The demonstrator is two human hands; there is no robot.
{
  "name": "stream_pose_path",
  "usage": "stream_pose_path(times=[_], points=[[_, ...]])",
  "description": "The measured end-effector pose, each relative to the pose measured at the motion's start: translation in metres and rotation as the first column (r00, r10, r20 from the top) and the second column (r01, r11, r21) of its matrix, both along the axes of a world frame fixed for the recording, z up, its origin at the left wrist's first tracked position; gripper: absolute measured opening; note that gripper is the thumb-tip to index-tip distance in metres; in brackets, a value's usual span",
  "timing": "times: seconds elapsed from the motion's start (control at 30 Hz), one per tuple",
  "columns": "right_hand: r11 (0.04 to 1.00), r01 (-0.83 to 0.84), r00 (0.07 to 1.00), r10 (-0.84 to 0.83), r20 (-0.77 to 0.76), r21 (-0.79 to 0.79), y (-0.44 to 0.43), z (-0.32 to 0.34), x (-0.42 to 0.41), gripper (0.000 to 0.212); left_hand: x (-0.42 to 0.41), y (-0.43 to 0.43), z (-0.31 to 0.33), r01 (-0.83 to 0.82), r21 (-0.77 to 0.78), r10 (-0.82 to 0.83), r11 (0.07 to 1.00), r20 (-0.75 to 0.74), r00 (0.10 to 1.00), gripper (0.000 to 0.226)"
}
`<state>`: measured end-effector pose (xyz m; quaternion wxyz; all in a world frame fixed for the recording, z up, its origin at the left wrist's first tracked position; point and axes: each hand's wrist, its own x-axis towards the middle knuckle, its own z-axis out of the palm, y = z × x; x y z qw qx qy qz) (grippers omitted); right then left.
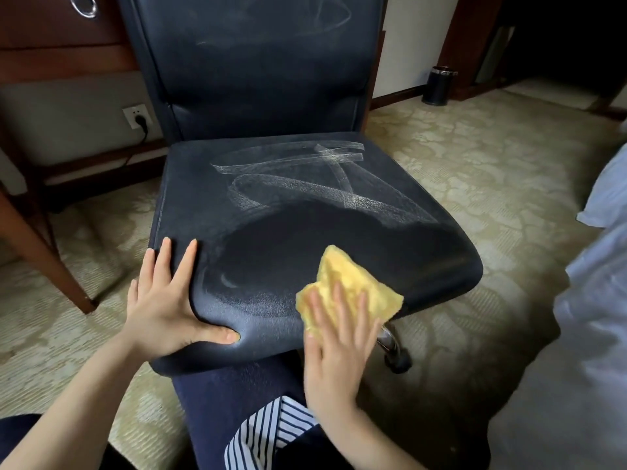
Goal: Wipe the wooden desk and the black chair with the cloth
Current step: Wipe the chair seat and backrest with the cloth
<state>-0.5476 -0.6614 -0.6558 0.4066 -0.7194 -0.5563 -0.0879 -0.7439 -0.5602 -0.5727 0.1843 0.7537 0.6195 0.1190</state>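
Wooden desk (pixel 51 59) stands at the far left, its dark leg slanting down to the patterned carpet (pixel 475 184), with a white wall socket (pixel 137 117) and a plugged-in cord just beside the chair's back. Next comes the left hand (pixel 163 300), laid flat on the front left corner of the black chair (pixel 271 205); its fingers are spread wide on the seat and the thumb hooks over the front edge, so this grip is splayed and clasps only the cushion's rim. Pale wiping streaks loop across the rear of the seat and the backrest, while the front part looks darker and smooth. Further right, the right hand (pixel 339 337) presses the yellow cloth (pixel 353 286) against the seat's front edge, fingers extended flat on top of it, the grip spread rather than curled. Beyond, a small dark bin (pixel 439 86) stands by the wall, and pale bedding (pixel 597 300) fills the right edge.
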Motion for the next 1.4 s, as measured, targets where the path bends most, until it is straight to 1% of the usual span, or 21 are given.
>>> stream_pose_path(times=[0.07, 0.13, 0.2, 0.27, 0.3, 0.4, 0.53, 0.63, 0.73, 0.8, 0.9, 0.93, 0.97, 1.07, 1.1, 1.17, 1.27, 1.4], points=[[0.993, -0.116, 0.979, 0.115, 0.171, -0.002, -0.004, -0.009, -0.006, 0.058, 0.000, 0.000, 0.000, 0.000, 0.002, 0.000, 1.000, -0.002, 1.000, 0.159], [0.982, -0.188, 0.939, 0.177, 0.295, 0.009, -0.003, -0.012, 0.005, 0.059, 0.000, 0.001, 0.000, 0.000, 0.009, 0.000, 1.000, -0.007, 1.000, 0.159], [0.974, -0.225, 0.888, 0.199, 0.415, 0.015, 0.000, -0.012, 0.027, 0.060, -0.001, 0.001, -0.001, 0.001, 0.016, -0.001, 1.000, -0.002, 1.000, 0.159], [0.976, -0.217, 0.855, 0.186, 0.484, 0.007, 0.002, -0.010, 0.051, 0.059, -0.002, 0.001, -0.003, -0.001, 0.023, 0.001, 1.000, 0.008, 1.000, 0.159], [0.983, -0.183, 0.859, 0.159, 0.486, 0.000, 0.003, -0.009, 0.062, 0.058, -0.002, 0.001, -0.003, -0.001, 0.028, 0.001, 1.000, 0.010, 1.000, 0.160], [0.999, -0.026, 0.905, 0.039, 0.424, -0.037, 0.005, -0.002, 0.086, 0.054, -0.001, 0.002, -0.004, -0.005, 0.031, 0.005, 1.000, 0.010, 1.000, 0.160], [0.975, 0.172, 0.936, -0.119, 0.330, -0.139, 0.010, 0.019, 0.118, 0.051, 0.000, 0.001, -0.004, -0.005, 0.035, 0.005, 0.999, -0.003, 1.000, 0.160], [0.955, 0.251, 0.940, -0.203, 0.274, -0.157, 0.021, 0.039, 0.148, 0.044, 0.001, 0.001, -0.004, -0.004, 0.037, 0.004, 0.999, -0.003, 1.000, 0.160], [0.924, 0.318, 0.927, -0.256, 0.274, -0.212, 0.037, 0.056, 0.182, 0.040, 0.001, 0.001, -0.003, -0.001, 0.038, 0.002, 0.999, -0.010, 1.000, 0.159], [0.916, 0.333, 0.919, -0.263, 0.292, -0.224, 0.048, 0.066, 0.204, 0.042, 0.000, 0.001, -0.004, 0.001, 0.045, 0.000, 0.999, -0.011, 1.000, 0.160], [0.913, 0.343, 0.898, -0.249, 0.362, -0.223, 0.063, 0.079, 0.230, 0.044, -0.001, 0.001, -0.006, 0.004, 0.052, -0.004, 0.999, -0.010, 1.000, 0.160], [0.913, 0.334, 0.903, -0.239, 0.357, -0.233, 0.067, 0.082, 0.236, 0.047, -0.001, 0.001, -0.006, 0.006, 0.054, -0.005, 0.999, -0.007, 1.000, 0.159], [0.914, 0.312, 0.920, -0.223, 0.321, -0.260, 0.071, 0.084, 0.240, 0.051, -0.001, 0.001, -0.006, 0.007, 0.055, -0.006, 0.998, -0.004, 1.000, 0.159], [0.898, 0.222, 0.973, -0.181, 0.142, -0.381, 0.079, 0.080, 0.237, 0.064, -0.002, 0.002, -0.006, 0.005, 0.059, -0.005, 0.998, 0.001, 1.000, 0.159], [0.888, 0.215, 0.975, -0.175, 0.134, -0.406, 0.079, 0.077, 0.234, 0.066, -0.002, 0.003, -0.007, 0.004, 0.060, -0.005, 0.998, 0.003, 1.000, 0.159], [0.877, 0.227, 0.971, -0.172, 0.164, -0.424, 0.077, 0.073, 0.228, 0.063, -0.003, 0.004, -0.007, 0.004, 0.058, -0.005, 0.998, 0.009, 1.000, 0.158], [0.878, 0.218, 0.973, -0.161, 0.167, -0.426, 0.069, 0.073, 0.214, 0.052, -0.004, 0.006, -0.006, 0.008, 0.047, -0.008, 0.999, 0.012, 1.000, 0.159], [0.913, 0.189, 0.968, -0.110, 0.226, -0.363, 0.058, 0.069, 0.178, 0.045, -0.007, 0.009, -0.004, 0.011, 0.047, -0.012, 0.999, 0.013, 1.000, 0.159]])
